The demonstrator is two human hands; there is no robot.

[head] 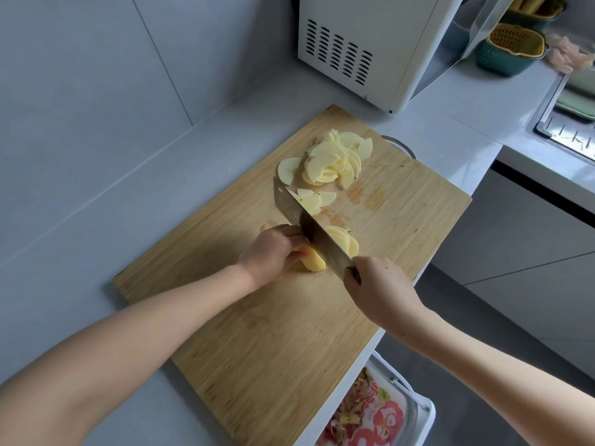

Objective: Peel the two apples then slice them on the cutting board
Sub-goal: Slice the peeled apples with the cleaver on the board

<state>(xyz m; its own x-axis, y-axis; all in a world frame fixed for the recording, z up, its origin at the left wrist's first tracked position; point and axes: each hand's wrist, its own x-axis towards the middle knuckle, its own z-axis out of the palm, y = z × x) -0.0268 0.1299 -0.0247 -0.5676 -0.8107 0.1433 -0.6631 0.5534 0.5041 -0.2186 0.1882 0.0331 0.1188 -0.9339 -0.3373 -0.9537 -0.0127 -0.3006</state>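
Tiles of pale grey are seen on the wall [80, 75] from nine to twelve o'clock, met below by a speckled grey table [96, 239] that runs into a corner. A wooden cutting board [289, 342] is laid slantwise on the table, its right side reaching the table's edge; its surface is scored with cut marks and marked with damp stains. A white microwave [370, 43] is set at twelve o'clock, green and yellow baskets [512, 49] at one o'clock, and a steel sink [566, 127] at two o'clock. Pale cabinet fronts [531, 239] and a grey floor [450, 317] are seen from three to five o'clock. Below the table's edge, at six o'clock, a white bin [426, 413] is filled with peelings.

Near the board's middle, a peeled apple piece [314, 262] is held down by the left hand [273, 252], with fingers curled over it. The knife [309, 226], broad-bladed, is gripped by its handle in the right hand [376, 284], and its blade is set against the cut face of the apple piece. Fresh slices [346, 243] are leaned at the blade's right side. A larger pile of slices [335, 162] is gathered at the board's twelve o'clock end, with a few loose slices [317, 199] lying between that pile and the blade.
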